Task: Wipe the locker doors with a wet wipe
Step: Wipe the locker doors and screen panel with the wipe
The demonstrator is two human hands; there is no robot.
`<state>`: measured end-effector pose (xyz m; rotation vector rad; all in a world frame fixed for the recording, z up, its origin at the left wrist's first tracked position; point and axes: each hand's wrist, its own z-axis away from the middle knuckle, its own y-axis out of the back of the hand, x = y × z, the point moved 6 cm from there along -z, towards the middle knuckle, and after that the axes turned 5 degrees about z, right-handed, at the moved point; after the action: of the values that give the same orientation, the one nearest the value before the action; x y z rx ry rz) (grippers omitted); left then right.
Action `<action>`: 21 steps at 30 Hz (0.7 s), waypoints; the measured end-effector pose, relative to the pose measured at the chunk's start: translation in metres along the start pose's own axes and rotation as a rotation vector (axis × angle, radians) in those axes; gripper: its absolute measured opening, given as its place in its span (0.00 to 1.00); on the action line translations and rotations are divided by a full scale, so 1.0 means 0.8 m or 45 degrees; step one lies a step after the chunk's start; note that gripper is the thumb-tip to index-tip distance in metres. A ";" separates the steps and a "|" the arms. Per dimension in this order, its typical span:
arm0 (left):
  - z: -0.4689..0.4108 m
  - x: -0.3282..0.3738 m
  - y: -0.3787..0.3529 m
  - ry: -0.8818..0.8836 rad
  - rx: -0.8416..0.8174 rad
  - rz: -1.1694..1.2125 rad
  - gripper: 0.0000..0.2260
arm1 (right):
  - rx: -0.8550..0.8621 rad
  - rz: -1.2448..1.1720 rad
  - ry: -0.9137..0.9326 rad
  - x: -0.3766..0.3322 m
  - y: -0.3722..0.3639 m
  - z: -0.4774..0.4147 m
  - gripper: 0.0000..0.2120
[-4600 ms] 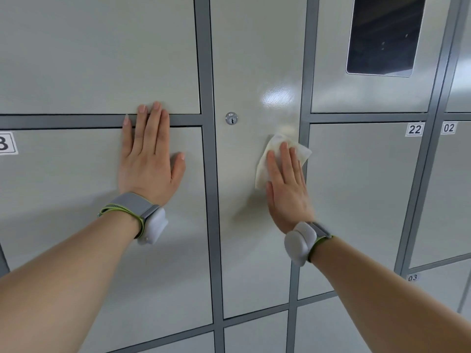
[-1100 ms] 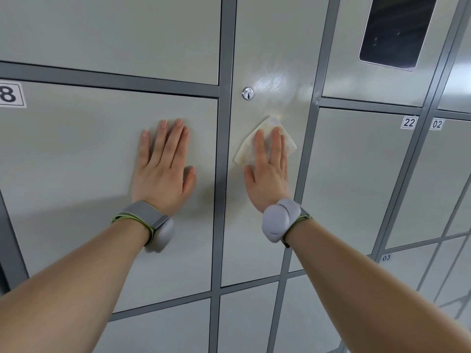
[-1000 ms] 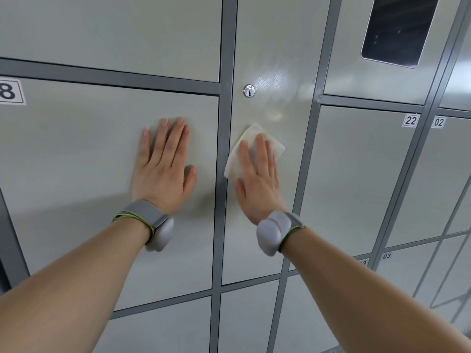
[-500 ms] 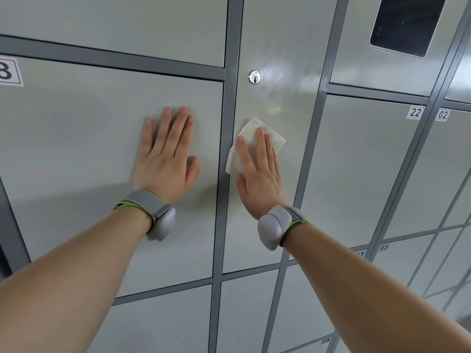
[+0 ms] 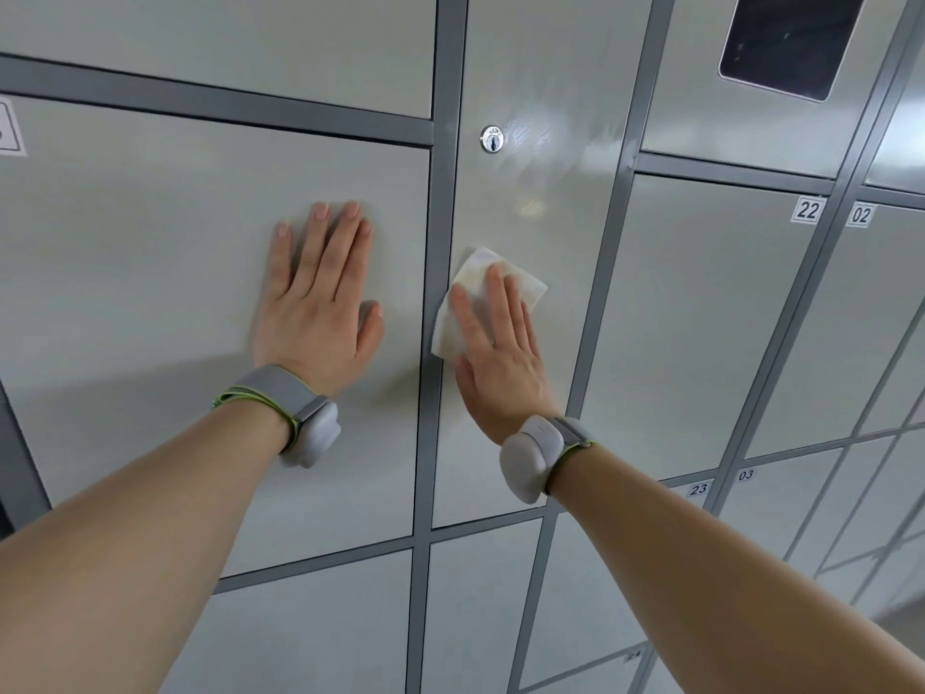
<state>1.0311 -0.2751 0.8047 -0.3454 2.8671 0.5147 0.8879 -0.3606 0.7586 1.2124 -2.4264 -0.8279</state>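
Hand Placement and Contact State

Right hand [image 5: 500, 363]: fully extended. The fingers are straight and close together, and the palm faces the narrow centre door [image 5: 545, 207]. The fingers press the wet wipe [image 5: 523, 285] flat against the door face; no finger curls round it or pinches it. The thumb is spread to the left, below the lower corner of the wipe.

Wet wipe: a folded white sheet lying flat on the centre door, below the round keyhole lock [image 5: 492, 139] and apart from it. Its left edge reaches the grey frame post [image 5: 431, 252] between the two doors. Its upper and right corners project beyond the fingertips.

Left hand [image 5: 320, 303]: fully extended, fingers straight and together, thumb slightly out. The palm lies flat on the wide left door [image 5: 150, 273], near the frame post but not touching it. This hand holds nothing.

Each wrist carries a grey band with a pale pod: left wrist pod [image 5: 310, 435], right wrist pod [image 5: 528, 463].

Glossy streaks show on the centre door beside the lock. Number labels 22 [image 5: 807, 210] and 02 [image 5: 861, 215] sit on doors to the right.
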 end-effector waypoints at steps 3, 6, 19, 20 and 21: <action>-0.001 0.000 0.000 0.001 -0.003 0.010 0.28 | -0.060 0.075 0.149 0.000 -0.019 0.022 0.32; 0.001 -0.001 0.000 0.011 -0.016 0.022 0.28 | -0.113 0.127 0.204 0.008 -0.038 0.046 0.34; 0.006 0.003 -0.001 0.047 -0.003 0.038 0.29 | -0.106 0.080 0.066 0.024 -0.024 0.039 0.36; 0.007 0.003 -0.001 0.047 -0.008 0.034 0.28 | -0.134 0.100 0.081 0.030 -0.028 0.051 0.38; 0.007 0.003 -0.001 0.046 -0.010 0.030 0.28 | -0.156 0.120 0.076 0.038 -0.032 0.062 0.39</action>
<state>1.0299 -0.2743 0.7983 -0.3255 2.9079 0.5300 0.8608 -0.3796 0.7046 1.0548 -2.3289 -0.8849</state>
